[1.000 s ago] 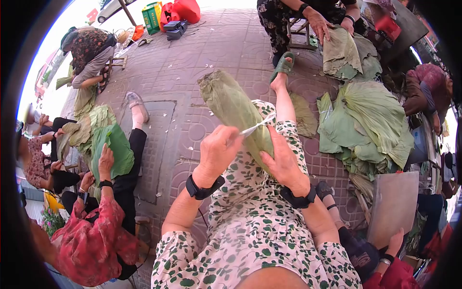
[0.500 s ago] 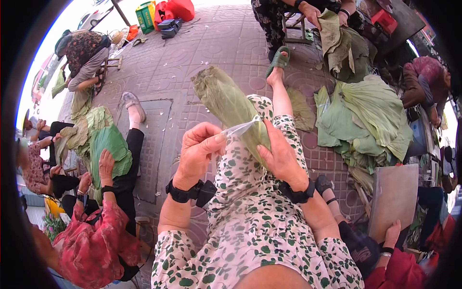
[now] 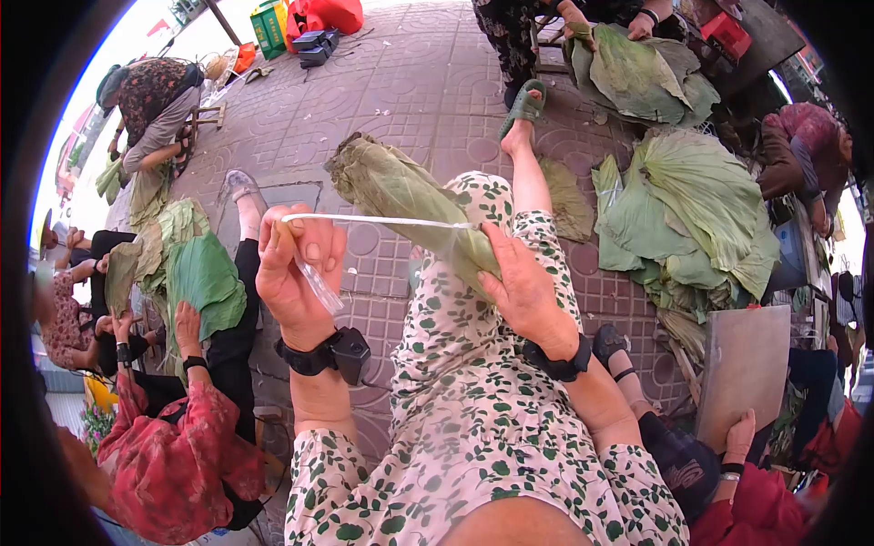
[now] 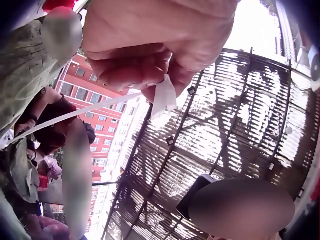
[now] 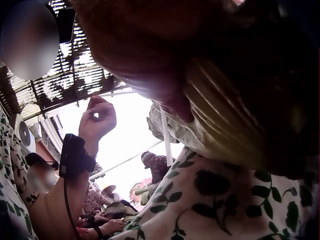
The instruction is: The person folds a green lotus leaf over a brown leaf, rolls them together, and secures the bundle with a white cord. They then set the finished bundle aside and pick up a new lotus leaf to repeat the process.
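A rolled bundle of pale green leaves (image 3: 391, 187) lies slantwise over the patterned lap, its ragged brown end pointing away to the left. My right hand (image 3: 528, 287) grips its near end, thumb and fingers on either side. A thin white plastic strip (image 3: 382, 219) goes around the bundle close to these fingers and runs taut leftward. My left hand (image 3: 300, 278) pinches the strip's other end, held up left of the bundle; a clear tail hangs below the fingers. In the left wrist view, curled fingers (image 4: 130, 72) hold the strip's flat white end (image 4: 164, 97).
A large stack of leaves (image 3: 701, 214) lies on the paving to the right, near a board (image 3: 746, 373). At left, a person in red (image 3: 182, 455) handles more leaves (image 3: 205, 282). Another person's hands (image 3: 642, 25) hold leaves at the top right. Bags (image 3: 323, 16) stand at the back.
My left hand has moved left and up, drawing the strip out long and straight from the bundle. The bundle's far end has swung slightly left; my right hand keeps its grip.
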`<state>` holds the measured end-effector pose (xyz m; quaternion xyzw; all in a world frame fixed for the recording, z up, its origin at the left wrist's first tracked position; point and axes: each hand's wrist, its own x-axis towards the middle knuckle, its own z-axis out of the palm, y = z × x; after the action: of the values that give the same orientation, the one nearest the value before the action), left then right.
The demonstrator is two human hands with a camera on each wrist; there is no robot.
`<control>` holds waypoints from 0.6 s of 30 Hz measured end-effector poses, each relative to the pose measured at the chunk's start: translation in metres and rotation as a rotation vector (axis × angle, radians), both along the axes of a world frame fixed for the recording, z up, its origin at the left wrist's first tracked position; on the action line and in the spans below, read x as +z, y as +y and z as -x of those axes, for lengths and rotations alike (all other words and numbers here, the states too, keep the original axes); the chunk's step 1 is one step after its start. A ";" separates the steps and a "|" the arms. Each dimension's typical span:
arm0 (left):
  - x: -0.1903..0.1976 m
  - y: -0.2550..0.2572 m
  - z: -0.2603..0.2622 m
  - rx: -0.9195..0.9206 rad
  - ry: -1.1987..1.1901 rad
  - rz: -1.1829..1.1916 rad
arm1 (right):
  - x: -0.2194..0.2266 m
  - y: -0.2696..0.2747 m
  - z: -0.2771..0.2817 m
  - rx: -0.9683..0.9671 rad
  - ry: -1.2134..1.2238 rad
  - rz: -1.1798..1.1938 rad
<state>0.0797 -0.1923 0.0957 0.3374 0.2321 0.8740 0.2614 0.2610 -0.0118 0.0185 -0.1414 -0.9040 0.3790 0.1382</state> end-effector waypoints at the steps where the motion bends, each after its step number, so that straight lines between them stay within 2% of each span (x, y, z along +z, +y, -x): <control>1: -0.001 0.002 -0.002 -0.001 -0.001 0.002 | -0.005 0.001 0.000 -0.001 -0.001 0.002; 3: 0.003 0.009 -0.010 0.116 -0.088 0.134 | -0.018 0.004 0.001 -0.047 0.146 0.020; 5: -0.015 0.010 -0.006 0.104 -0.020 0.190 | -0.022 0.006 0.000 -0.050 0.138 0.031; 7: -0.025 0.018 -0.015 0.259 0.168 0.589 | -0.023 0.006 0.001 -0.055 0.129 0.042; 8: -0.033 0.023 -0.018 0.256 0.168 0.590 | -0.023 0.006 0.001 -0.056 0.130 0.016; 10: -0.050 0.032 -0.026 0.283 0.607 1.014 | -0.021 0.004 0.000 -0.059 0.128 -0.010; 11: -0.058 0.038 -0.029 0.282 0.604 1.014 | -0.017 0.002 0.000 -0.064 0.094 -0.008; 13: -0.071 0.052 -0.033 0.375 0.855 0.957 | -0.016 0.001 0.001 -0.070 0.061 -0.006; 14: -0.074 0.059 -0.036 0.504 0.948 0.902 | -0.017 0.000 0.001 -0.068 0.075 -0.012; 17: -0.081 0.064 -0.040 0.466 1.051 0.928 | -0.021 0.001 -0.001 -0.079 0.104 -0.017; 18: -0.083 0.065 -0.045 0.449 1.008 0.920 | -0.023 0.001 -0.002 -0.081 0.118 -0.015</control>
<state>0.1242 -0.1269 0.0125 0.4998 0.7333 0.4580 0.0522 0.2628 -0.0104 -0.0045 -0.1541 -0.8907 0.3741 0.2074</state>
